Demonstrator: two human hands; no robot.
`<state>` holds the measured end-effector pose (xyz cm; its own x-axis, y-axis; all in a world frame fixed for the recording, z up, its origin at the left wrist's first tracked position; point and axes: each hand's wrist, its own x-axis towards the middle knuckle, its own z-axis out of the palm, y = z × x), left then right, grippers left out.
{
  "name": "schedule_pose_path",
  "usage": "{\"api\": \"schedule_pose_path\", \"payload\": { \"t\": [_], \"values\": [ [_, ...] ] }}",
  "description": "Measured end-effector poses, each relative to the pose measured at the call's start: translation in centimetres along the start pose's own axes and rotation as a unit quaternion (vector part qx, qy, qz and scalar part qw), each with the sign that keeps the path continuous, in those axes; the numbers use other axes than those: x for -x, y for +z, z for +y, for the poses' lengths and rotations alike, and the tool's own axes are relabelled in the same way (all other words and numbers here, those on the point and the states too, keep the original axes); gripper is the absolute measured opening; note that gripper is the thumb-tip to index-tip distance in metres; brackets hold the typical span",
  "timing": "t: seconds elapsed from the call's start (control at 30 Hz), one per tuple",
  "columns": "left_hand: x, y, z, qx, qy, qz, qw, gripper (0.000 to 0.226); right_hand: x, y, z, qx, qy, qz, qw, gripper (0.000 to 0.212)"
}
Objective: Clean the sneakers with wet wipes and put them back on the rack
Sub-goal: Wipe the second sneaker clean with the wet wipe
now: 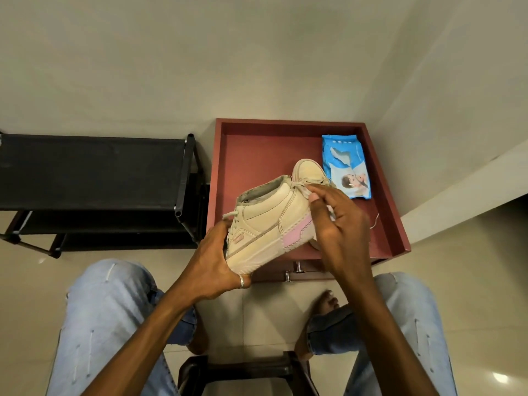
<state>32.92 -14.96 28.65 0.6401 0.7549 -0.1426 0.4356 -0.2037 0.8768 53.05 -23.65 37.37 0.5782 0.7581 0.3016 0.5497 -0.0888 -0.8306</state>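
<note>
We held the cream high-top sneaker with a pink heel patch point(265, 224) above the reddish-brown wooden tray point(257, 144). Our left hand point(211, 264) clasped its sole and our right hand point(340, 227) curled round its heel. The blue plastic wet-wipe pack point(345, 167) lay in the tray.

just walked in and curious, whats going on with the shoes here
A seated person holds a cream and pink sneaker above a red tray. The left hand grips its toe end by the sole, and the right hand is curled round its heel end. Whether a wipe is under those fingers is hidden. A second sneaker lies on the tray beside a blue wet wipes pack. Neither sneaker is on the black rack yet.
</note>
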Motion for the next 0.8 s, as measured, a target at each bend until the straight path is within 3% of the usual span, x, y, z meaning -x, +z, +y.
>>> {"api": "schedule_pose_path", "payload": {
  "t": [0.1, 0.2, 0.23, 0.27, 0.37, 0.43, 0.5, 0.67, 0.8],
  "values": [
    [0.1, 0.0, 0.0, -0.007, 0.002, -0.006, 1.0, 0.102, -1.1, -0.7, 0.1, -0.073, 0.128, -0.053, 0.988, 0.028],
    [0.2, -0.1, 0.1, -0.015, 0.001, -0.008, 1.0, 0.101, -1.7, -1.1, 0.1, -0.245, 0.248, -0.078, 0.934, 0.028],
    [0.1, -0.1, 0.0, -0.017, 0.002, -0.01, 1.0, 0.102, -1.5, -1.1, 0.1, -0.273, 0.273, -0.074, 0.92, 0.026],
    [0.1, -0.2, 0.1, -0.017, 0.004, -0.012, 1.0, 0.102, -1.1, -0.9, 0.4, -0.251, 0.267, -0.06, 0.928, 0.024],
    [0.0, -0.3, 0.3, -0.025, 0.006, -0.014, 1.0, 0.101, 0.7, -0.1, 1.0, -0.069, 0.113, 0.015, 0.991, 0.024],
    [-0.1, -0.3, 0.4, -0.025, 0.009, -0.014, 1.0, 0.1, 1.9, 0.2, 1.2, 0.024, -0.025, 0.037, 0.999, 0.031],
    [-0.1, -0.5, 0.5, -0.025, 0.015, -0.014, 0.999, 0.099, 3.0, 0.4, 1.4, 0.087, -0.111, 0.02, 0.99, 0.04],
    [-0.2, -0.6, 0.3, -0.031, 0.001, -0.006, 0.999, 0.091, 4.4, 1.3, 2.5, 0.228, -0.179, -0.004, 0.957, 0.058],
    [-0.5, -0.7, 0.3, -0.022, -0.014, 0.003, 1.0, 0.09, 5.4, 2.5, 2.8, 0.292, -0.252, -0.045, 0.922, 0.043]
  ]
}}
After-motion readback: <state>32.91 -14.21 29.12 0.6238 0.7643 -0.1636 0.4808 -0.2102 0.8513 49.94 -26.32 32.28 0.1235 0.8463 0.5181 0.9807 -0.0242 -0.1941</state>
